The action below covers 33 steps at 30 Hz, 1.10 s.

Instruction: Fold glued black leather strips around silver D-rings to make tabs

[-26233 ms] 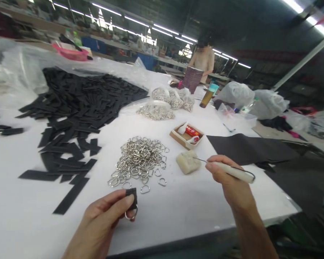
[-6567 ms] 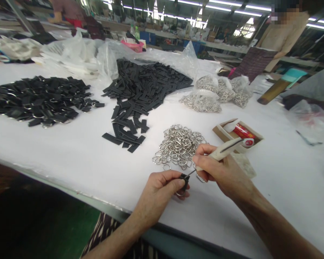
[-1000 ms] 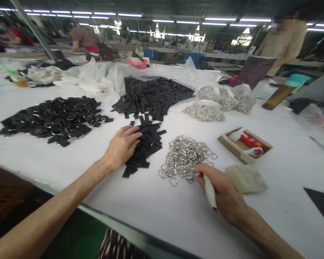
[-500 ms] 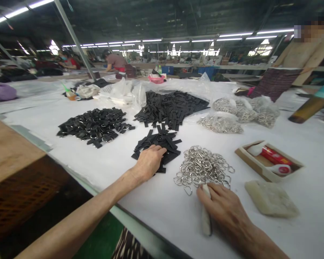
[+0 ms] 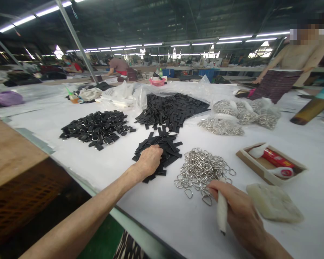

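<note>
Black strips are held flat on the table under the open fingers of the left hand; a white-handled tool is gripped by the closed fingers of the right hand, just beside the metal D-rings.

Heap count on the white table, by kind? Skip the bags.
Plain black strip heaps, the large one and the small one: 2
Black strips with rings heap: 1
Loose metal D-ring heap: 1
Total: 4
</note>
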Motion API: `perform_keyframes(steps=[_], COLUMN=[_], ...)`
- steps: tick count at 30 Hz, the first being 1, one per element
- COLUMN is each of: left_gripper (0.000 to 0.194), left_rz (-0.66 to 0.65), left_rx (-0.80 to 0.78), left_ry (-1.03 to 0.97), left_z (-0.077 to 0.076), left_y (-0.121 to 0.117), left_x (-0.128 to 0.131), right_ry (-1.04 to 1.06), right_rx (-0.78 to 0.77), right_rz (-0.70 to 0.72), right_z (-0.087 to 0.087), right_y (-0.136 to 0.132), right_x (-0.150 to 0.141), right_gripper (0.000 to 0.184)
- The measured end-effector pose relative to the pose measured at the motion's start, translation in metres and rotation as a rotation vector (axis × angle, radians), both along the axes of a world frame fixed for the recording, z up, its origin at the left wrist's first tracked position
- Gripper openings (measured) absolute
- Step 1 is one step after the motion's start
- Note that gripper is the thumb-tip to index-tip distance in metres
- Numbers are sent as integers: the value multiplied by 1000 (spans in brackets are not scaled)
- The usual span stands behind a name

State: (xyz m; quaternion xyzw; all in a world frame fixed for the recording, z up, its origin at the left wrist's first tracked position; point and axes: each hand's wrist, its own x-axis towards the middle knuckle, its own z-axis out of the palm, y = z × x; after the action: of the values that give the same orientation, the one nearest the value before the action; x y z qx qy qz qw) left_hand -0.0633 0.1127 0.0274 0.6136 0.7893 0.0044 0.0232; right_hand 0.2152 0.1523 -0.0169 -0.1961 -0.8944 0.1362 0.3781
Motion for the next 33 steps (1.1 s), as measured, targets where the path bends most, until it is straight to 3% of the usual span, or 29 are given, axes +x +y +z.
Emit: perform_keyframes(steps=[6, 13, 17, 19, 23, 25, 28, 33], left_gripper=[19, 12, 5, 5, 14, 21, 20, 16], left_rz=[72, 134, 139, 111, 171, 224, 268, 298], left_rx=[-57, 64, 146, 117, -23, -46, -61, -122], left_ry=[-169, -362, -549, -733, -1441, -1665, -1802, -1807], left_z=[7, 14, 28, 31, 21, 11, -1, -10], left_y=[3, 1, -11, -18, -29, -32, -33, -32], left_x=[-13, -13, 8, 27, 69, 85, 100, 112], right_ry=[-3, 58, 109, 156, 239, 264, 255, 179], right_rx=[-386, -409, -525, -569, -675, -715, -731, -702], right_rz=[-99, -72, -107, -114, -114, -115, -109, -138], right_z=[5, 13, 20, 24, 32, 34, 34, 33], right_y=[-2, -2, -5, -7, -8, -7, -4, 0], right_x=[1, 3, 3, 2, 0, -1, -1, 2], right_gripper=[6, 5, 10, 11, 10, 9, 8, 6])
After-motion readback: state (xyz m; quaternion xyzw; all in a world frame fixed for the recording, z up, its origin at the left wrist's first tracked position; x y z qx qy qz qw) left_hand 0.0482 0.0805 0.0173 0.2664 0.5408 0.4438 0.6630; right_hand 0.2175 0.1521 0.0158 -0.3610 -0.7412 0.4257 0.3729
